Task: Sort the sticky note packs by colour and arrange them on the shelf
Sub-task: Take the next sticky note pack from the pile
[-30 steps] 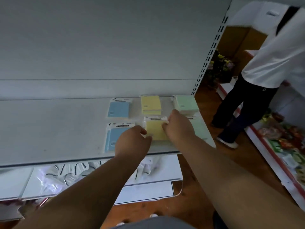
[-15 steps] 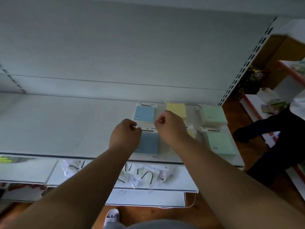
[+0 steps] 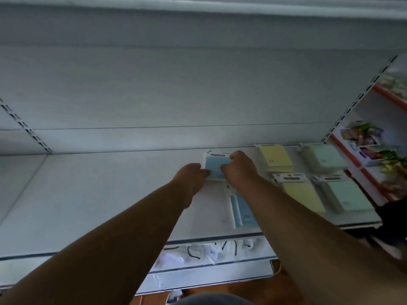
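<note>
On the white shelf (image 3: 99,194) lie sticky note packs in three columns. A rear blue pack (image 3: 214,166) lies flat between my hands: my left hand (image 3: 190,176) pinches its left edge and my right hand (image 3: 239,168) pinches its right edge. A front blue pack (image 3: 242,211) lies partly under my right forearm. To the right are a rear yellow pack (image 3: 275,158) and a front yellow pack (image 3: 301,194). Further right lie a rear green pack (image 3: 323,158) and a front green pack (image 3: 345,194).
The shelf's back panel (image 3: 198,84) rises behind the packs. A lower shelf (image 3: 209,252) holds clear bags with black hooks. Another shelf unit (image 3: 374,146) with colourful goods stands at the right. A person's dark trouser leg (image 3: 394,216) shows at the right edge.
Both hands moved back from the front packs to the rear blue pack and took hold of its edges. The view swung left, so the packs now sit further right.
</note>
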`<state>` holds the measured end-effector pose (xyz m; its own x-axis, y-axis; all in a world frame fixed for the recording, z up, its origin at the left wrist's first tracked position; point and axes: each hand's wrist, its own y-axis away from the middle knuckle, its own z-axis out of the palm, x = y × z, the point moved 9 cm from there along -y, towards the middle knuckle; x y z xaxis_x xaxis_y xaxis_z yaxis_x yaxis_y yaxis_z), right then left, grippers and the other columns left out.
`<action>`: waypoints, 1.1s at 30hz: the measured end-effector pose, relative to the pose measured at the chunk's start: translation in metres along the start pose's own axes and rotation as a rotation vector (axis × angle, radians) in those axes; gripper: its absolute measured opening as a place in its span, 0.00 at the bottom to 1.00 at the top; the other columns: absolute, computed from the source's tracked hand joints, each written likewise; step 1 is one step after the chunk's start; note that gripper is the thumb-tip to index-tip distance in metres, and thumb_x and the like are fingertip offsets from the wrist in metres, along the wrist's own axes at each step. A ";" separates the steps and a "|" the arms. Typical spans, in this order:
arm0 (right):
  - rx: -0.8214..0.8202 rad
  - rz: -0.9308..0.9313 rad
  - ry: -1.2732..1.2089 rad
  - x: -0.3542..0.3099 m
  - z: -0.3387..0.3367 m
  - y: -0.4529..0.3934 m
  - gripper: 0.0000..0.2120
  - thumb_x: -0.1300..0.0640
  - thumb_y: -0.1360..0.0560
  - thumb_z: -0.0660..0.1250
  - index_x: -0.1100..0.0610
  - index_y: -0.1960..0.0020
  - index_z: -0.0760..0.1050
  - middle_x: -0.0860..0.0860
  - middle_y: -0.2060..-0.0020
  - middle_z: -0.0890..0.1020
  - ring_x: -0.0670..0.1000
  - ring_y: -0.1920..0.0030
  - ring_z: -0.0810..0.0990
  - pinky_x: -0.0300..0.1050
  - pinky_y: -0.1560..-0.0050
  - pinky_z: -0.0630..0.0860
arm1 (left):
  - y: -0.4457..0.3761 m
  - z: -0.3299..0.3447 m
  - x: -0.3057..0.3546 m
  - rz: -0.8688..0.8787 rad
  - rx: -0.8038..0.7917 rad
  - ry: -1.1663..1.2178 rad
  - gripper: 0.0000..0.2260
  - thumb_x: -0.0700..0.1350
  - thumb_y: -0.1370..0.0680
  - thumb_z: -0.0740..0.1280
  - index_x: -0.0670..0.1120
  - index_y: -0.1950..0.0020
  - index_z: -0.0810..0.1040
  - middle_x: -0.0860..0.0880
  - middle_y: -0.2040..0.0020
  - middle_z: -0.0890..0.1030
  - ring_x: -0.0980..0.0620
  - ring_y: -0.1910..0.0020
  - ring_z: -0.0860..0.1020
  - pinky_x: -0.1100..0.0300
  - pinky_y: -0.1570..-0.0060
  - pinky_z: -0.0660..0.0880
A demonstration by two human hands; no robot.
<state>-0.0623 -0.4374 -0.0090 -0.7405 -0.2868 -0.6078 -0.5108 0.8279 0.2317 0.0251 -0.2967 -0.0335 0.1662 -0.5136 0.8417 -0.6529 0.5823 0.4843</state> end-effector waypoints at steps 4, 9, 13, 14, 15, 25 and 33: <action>-0.026 0.053 -0.245 -0.014 0.037 0.020 0.15 0.52 0.31 0.71 0.63 0.52 0.77 0.57 0.56 0.80 0.55 0.57 0.79 0.39 0.65 0.67 | 0.002 -0.057 -0.030 -0.092 0.227 0.052 0.13 0.40 0.24 0.66 0.37 0.40 0.78 0.37 0.43 0.80 0.44 0.54 0.78 0.51 0.48 0.78; -0.198 0.026 -0.409 -0.060 0.101 0.053 0.12 0.59 0.32 0.69 0.55 0.69 0.69 0.56 0.67 0.75 0.55 0.62 0.77 0.45 0.65 0.73 | 0.038 -0.132 -0.057 0.044 0.451 0.002 0.15 0.38 0.26 0.67 0.48 0.41 0.80 0.50 0.54 0.81 0.55 0.59 0.78 0.64 0.68 0.72; -0.319 0.023 -0.530 -0.101 0.140 0.089 0.04 0.64 0.30 0.67 0.58 0.60 0.80 0.60 0.56 0.83 0.61 0.55 0.82 0.58 0.50 0.81 | 0.062 -0.188 -0.072 0.142 0.521 -0.061 0.16 0.38 0.26 0.67 0.51 0.40 0.78 0.54 0.50 0.81 0.59 0.56 0.77 0.67 0.64 0.71; -0.293 -0.050 -0.488 -0.116 0.144 0.093 0.06 0.64 0.31 0.66 0.58 0.56 0.81 0.59 0.55 0.84 0.60 0.54 0.83 0.59 0.50 0.81 | 0.065 -0.200 -0.074 0.155 0.536 -0.106 0.16 0.38 0.26 0.67 0.50 0.40 0.78 0.55 0.51 0.81 0.58 0.56 0.78 0.65 0.62 0.73; -0.252 -0.129 -0.430 -0.132 0.146 0.097 0.10 0.64 0.31 0.66 0.58 0.52 0.82 0.57 0.55 0.84 0.59 0.54 0.82 0.56 0.51 0.81 | 0.066 -0.214 -0.075 0.170 0.557 -0.164 0.16 0.38 0.27 0.67 0.50 0.40 0.78 0.54 0.52 0.81 0.56 0.57 0.78 0.63 0.61 0.74; 0.103 -0.376 -0.171 -0.229 0.199 0.138 0.05 0.57 0.25 0.65 0.56 0.51 0.77 0.53 0.52 0.80 0.53 0.54 0.78 0.44 0.55 0.75 | 0.051 -0.329 -0.079 0.363 0.562 -0.485 0.13 0.40 0.24 0.61 0.45 0.42 0.79 0.44 0.48 0.81 0.49 0.58 0.73 0.60 0.61 0.69; 0.116 -0.293 -0.109 -0.212 0.221 0.139 0.12 0.56 0.20 0.59 0.58 0.41 0.75 0.56 0.47 0.81 0.56 0.47 0.79 0.42 0.51 0.73 | 0.037 -0.298 -0.103 0.386 0.329 -0.442 0.26 0.41 0.22 0.60 0.49 0.24 0.60 0.47 0.34 0.75 0.47 0.40 0.75 0.60 0.47 0.71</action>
<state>0.1200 -0.1554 -0.0155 -0.5150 -0.4725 -0.7152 -0.6373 0.7691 -0.0492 0.2036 -0.0346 -0.0308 -0.3970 -0.5575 0.7291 -0.8074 0.5899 0.0115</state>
